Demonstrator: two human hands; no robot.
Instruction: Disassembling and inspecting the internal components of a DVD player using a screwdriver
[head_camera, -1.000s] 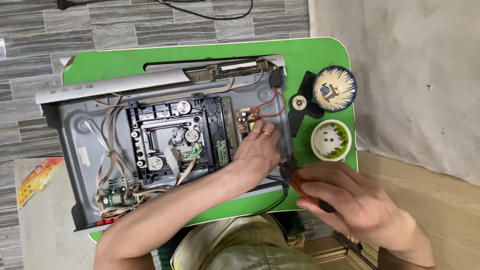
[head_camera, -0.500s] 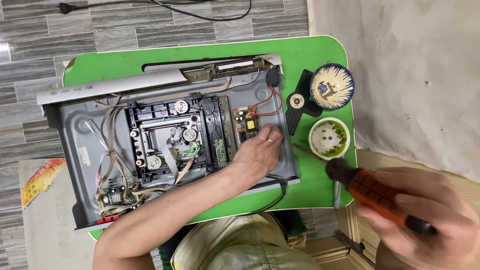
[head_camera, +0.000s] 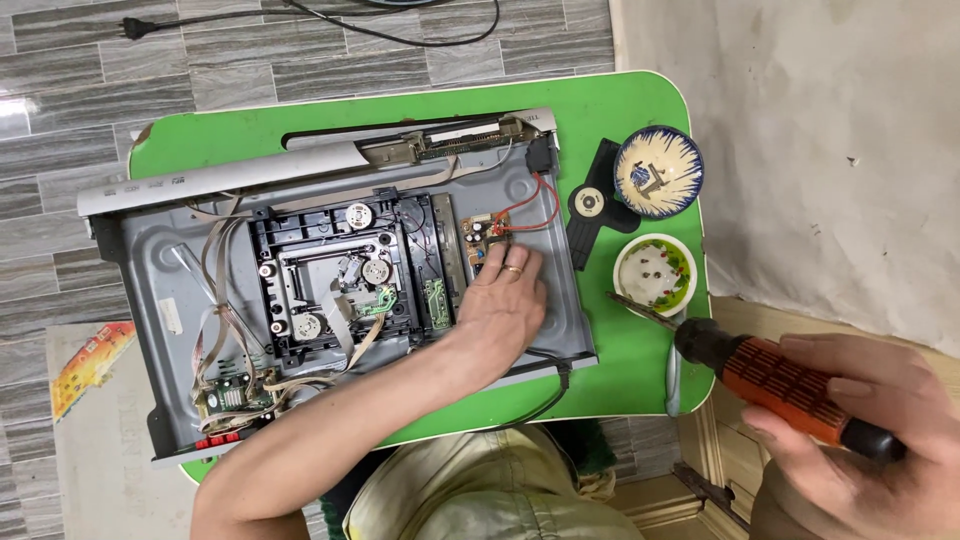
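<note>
An opened disc player (head_camera: 150, 260) with a grey metal chassis lies on a green table (head_camera: 620, 110). My left hand (head_camera: 505, 305) rests flat inside the chassis, fingertips touching a small brown circuit board (head_camera: 484, 238) with red wires. My right hand (head_camera: 865, 440) is off the table's right edge, gripping a screwdriver (head_camera: 775, 380) with an orange and black handle. Its metal tip points toward a white bowl (head_camera: 655, 275).
A blue-rimmed bowl (head_camera: 658, 170) holding small parts stands at the table's right, with a black plastic part (head_camera: 590, 200) beside it. The white bowl holds a few screws. A black power cable (head_camera: 400, 30) lies on the tiled floor beyond the table.
My right hand has drawn the screwdriver away from the chassis to the right, off the table's edge. My left hand has stayed on the small circuit board.
</note>
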